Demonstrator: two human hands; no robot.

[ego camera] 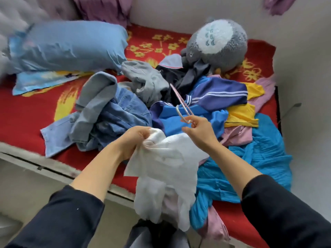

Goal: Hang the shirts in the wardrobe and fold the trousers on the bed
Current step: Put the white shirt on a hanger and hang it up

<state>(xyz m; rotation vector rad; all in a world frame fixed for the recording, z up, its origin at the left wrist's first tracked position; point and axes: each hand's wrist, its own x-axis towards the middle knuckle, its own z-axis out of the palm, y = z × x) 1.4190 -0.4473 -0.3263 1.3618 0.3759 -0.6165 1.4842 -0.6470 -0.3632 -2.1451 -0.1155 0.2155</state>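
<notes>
Your left hand (136,138) bunches the white shirt (166,169), which hangs from your curled fingers over the bed (26,119) edge. Your right hand (198,131) pinches a pink hanger (180,102) angling away beyond the fingertips, above the clothes pile (206,104).

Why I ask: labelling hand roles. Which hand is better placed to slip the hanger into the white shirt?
Probably the right. The right hand pinches the hanger, while the left hand grips the white shirt close beside it.

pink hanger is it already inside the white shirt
No, the right hand holds the pink hanger bare, outside the white shirt that the left hand grips.
</notes>
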